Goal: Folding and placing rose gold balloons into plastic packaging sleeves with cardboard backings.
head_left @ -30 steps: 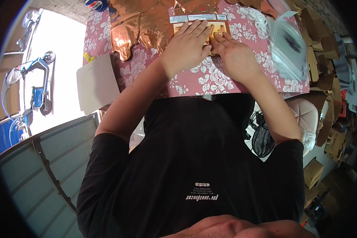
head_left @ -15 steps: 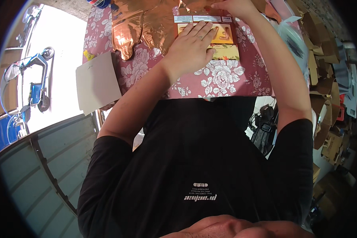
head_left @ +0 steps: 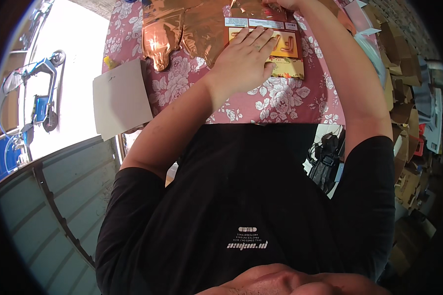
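My left hand (head_left: 246, 59) lies flat with fingers spread on an orange and gold packet (head_left: 285, 54) with a white label strip, pressing it against the pink floral tablecloth (head_left: 280, 103). My right hand (head_left: 280, 4) reaches over the packet's far end and is mostly cut off by the top edge of the picture. It touches crinkled copper foil (head_left: 253, 10) there, and its grip is hidden. More copper foil balloon pieces (head_left: 182, 29) lie to the left of the packet.
A white card (head_left: 120, 98) hangs over the table's left corner beside a small yellow object (head_left: 110, 63). Cardboard boxes (head_left: 403, 78) and pale packets (head_left: 364, 14) crowd the right side. A blue scooter (head_left: 42, 98) stands on bright ground at the left.
My right hand has left the packet's near right part and stretched up to its far end at the top of the view. My left hand stays flat on the packet.
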Action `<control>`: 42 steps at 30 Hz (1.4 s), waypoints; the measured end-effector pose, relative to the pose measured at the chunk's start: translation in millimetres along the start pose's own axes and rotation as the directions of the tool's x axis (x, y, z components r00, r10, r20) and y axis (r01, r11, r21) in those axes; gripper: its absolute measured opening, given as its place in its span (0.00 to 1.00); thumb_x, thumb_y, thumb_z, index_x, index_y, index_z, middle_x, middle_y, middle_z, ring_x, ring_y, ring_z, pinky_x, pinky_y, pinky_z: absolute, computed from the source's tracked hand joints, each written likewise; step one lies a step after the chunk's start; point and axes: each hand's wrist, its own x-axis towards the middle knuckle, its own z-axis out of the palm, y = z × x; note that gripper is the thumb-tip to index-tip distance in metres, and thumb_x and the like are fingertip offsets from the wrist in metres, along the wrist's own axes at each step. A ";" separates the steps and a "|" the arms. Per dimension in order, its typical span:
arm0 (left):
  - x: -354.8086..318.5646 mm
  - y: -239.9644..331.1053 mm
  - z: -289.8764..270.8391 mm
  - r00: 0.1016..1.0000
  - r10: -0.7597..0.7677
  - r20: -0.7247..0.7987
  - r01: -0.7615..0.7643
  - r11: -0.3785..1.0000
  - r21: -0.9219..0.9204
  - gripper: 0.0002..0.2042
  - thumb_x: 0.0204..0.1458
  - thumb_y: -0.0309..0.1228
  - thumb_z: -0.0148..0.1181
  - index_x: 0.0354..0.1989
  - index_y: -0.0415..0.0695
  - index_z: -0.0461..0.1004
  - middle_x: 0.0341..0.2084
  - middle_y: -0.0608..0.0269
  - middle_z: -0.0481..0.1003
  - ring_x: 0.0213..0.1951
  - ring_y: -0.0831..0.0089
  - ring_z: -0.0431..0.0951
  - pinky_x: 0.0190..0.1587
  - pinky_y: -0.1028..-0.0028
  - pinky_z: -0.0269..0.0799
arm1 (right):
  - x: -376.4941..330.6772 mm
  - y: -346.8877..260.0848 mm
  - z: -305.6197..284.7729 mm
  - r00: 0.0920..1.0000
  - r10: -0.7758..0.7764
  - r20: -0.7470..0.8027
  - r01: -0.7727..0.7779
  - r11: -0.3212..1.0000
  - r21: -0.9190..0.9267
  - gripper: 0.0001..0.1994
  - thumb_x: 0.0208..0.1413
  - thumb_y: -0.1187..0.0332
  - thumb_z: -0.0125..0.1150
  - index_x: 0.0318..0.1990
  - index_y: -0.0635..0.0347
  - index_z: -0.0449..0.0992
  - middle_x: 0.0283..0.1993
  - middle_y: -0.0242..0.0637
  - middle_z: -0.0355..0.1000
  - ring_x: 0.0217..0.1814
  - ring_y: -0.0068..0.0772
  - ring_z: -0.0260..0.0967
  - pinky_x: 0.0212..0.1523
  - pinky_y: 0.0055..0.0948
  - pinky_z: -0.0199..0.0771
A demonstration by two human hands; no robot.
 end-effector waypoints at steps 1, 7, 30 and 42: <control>-1.1 -1.3 0.4 1.000 0.001 -0.007 -0.001 1.000 0.005 0.29 0.65 0.43 0.51 0.71 0.41 0.64 0.73 0.53 0.62 0.75 0.59 0.58 0.79 0.57 0.44 | -7.0 -5.6 -6.1 0.999 -0.052 -0.004 0.052 0.998 -0.036 0.17 0.47 0.59 0.76 0.39 0.64 0.86 0.30 0.40 0.81 0.28 0.28 0.75 0.32 0.34 0.78; -4.8 -5.4 0.7 0.999 -0.015 0.047 0.012 0.999 0.051 0.31 0.66 0.46 0.47 0.74 0.42 0.61 0.74 0.53 0.60 0.76 0.59 0.55 0.79 0.56 0.40 | -69.0 -34.0 -19.6 0.958 -0.288 -0.008 0.242 0.787 0.567 0.08 0.53 0.70 0.69 0.39 0.63 0.81 0.29 0.34 0.78 0.28 0.22 0.73 0.31 0.31 0.75; -12.8 12.1 -14.7 0.983 0.176 -0.057 -0.170 0.980 0.102 0.09 0.54 0.37 0.63 0.38 0.46 0.80 0.34 0.58 0.82 0.39 0.64 0.84 0.40 0.63 0.80 | -151.2 21.2 49.0 0.692 -0.669 -0.271 0.651 0.741 -0.164 0.21 0.52 0.82 0.67 0.55 0.58 0.81 0.61 0.40 0.78 0.68 0.40 0.72 0.68 0.33 0.73; 35.8 -47.7 -31.1 0.996 0.093 -0.016 -0.094 0.988 -0.124 0.42 0.63 0.49 0.57 0.76 0.32 0.48 0.73 0.31 0.54 0.76 0.42 0.52 0.78 0.52 0.46 | -156.4 17.7 50.1 0.711 -0.647 -0.277 0.616 0.762 -0.199 0.17 0.53 0.72 0.67 0.52 0.58 0.81 0.48 0.44 0.81 0.51 0.50 0.78 0.51 0.40 0.79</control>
